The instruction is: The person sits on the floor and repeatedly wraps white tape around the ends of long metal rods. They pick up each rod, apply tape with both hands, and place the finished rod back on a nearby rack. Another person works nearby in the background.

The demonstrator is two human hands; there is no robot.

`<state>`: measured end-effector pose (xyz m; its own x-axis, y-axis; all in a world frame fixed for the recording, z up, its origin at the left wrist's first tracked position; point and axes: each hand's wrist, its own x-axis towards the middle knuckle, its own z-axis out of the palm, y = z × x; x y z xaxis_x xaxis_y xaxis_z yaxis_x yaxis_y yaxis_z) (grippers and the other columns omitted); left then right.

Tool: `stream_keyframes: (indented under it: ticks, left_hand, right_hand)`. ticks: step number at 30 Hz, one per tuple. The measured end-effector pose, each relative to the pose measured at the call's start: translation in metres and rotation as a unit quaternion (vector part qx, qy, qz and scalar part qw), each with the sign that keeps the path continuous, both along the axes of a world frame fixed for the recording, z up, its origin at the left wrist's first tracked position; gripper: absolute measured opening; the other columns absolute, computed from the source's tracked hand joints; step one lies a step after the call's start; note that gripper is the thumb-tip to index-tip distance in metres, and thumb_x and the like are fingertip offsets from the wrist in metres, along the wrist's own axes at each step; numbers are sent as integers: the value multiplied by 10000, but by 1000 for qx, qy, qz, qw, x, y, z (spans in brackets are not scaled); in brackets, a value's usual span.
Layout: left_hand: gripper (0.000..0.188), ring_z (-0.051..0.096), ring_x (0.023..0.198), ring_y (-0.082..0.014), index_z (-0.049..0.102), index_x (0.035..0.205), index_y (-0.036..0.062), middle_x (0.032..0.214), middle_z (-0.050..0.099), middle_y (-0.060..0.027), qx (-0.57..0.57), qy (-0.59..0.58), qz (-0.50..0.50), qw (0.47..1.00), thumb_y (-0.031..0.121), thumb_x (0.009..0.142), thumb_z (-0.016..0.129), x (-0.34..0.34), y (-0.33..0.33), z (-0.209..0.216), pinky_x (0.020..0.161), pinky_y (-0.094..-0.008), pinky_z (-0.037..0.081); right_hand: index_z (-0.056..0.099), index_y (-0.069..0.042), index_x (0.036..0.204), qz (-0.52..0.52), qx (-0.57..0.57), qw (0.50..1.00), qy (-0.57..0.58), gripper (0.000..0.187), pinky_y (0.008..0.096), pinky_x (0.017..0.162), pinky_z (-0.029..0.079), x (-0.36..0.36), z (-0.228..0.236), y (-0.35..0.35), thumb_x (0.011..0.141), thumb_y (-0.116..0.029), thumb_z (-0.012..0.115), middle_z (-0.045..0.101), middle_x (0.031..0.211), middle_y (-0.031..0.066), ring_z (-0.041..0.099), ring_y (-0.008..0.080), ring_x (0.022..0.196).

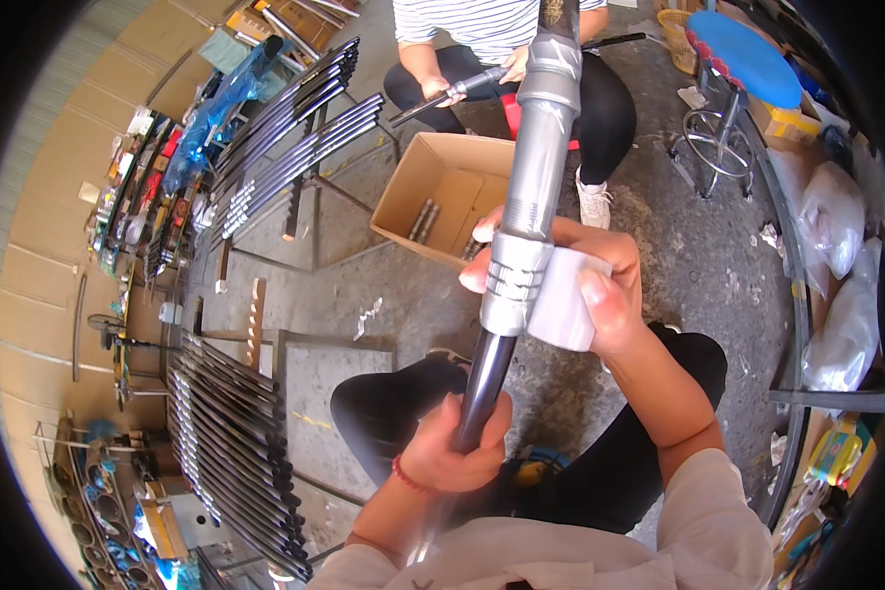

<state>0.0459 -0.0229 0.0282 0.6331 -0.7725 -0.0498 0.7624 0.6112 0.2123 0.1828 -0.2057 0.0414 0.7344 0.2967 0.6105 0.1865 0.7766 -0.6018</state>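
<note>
My left hand (454,444) is wrapped round a dark glossy pole (488,379) near its lower end. The pole slants up and away across the middle of the view. A long silver-grey fitting (541,167) sleeves its upper part, ending in a ribbed silver collar (514,280). My right hand (615,280) is closed round a whitish roll, apparently tape or film (563,303), with the thumb pressed on it. The roll sits against the collar's right side, and fingertips of the same hand reach round behind the collar to its left.
Opposite sits a person in a striped top (472,22), holding a similar pole (452,93). Between us stands an open cardboard box (403,202) with metal cylinders inside. Racks of dark poles (231,452) line the left. A blue stool (747,59) and plastic bags (836,216) are right.
</note>
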Motion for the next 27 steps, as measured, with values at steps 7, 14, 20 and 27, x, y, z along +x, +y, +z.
stream_keyframes:
  ticks: [7, 14, 20, 27]
  left_hand:
    - [268, 524, 565, -92, 468, 1166, 4, 716, 564, -48, 768, -429, 219, 423, 177, 977, 546, 6, -10, 16, 504, -261, 432]
    - [582, 301, 338, -41, 466, 981, 31, 493, 361, 41, 136, -48, 36, 989, 611, 927, 457, 0, 6, 13, 297, -194, 234]
    - [572, 393, 373, -79, 492, 1023, 0, 540, 438, -2, 730, -322, 215, 563, 564, 930, 507, 9, -19, 21, 354, -204, 316]
    - [664, 291, 316, -50, 484, 997, -3, 463, 362, 25, 143, -33, 28, 989, 651, 889, 493, 0, -6, 21, 281, -211, 219]
  right_hand:
    - [565, 156, 1150, -110, -47, 992, 40, 580, 468, 864, 551, 4, -9, 3, 901, -365, 624, 549, 1236, 317, 648, 390, 1030]
    - [648, 141, 910, -43, 7, 999, -3, 461, 430, 844, 544, -2, 5, 9, 909, -313, 570, 589, 1168, 310, 661, 368, 986]
    - [669, 108, 917, -160, -45, 986, -15, 280, 359, 838, 526, 4, -5, -1, 909, -146, 550, 653, 1110, 227, 680, 285, 962]
    - [664, 115, 956, -20, 61, 997, -31, 354, 385, 839, 531, -5, 5, 3, 902, -225, 582, 650, 1100, 249, 677, 300, 984]
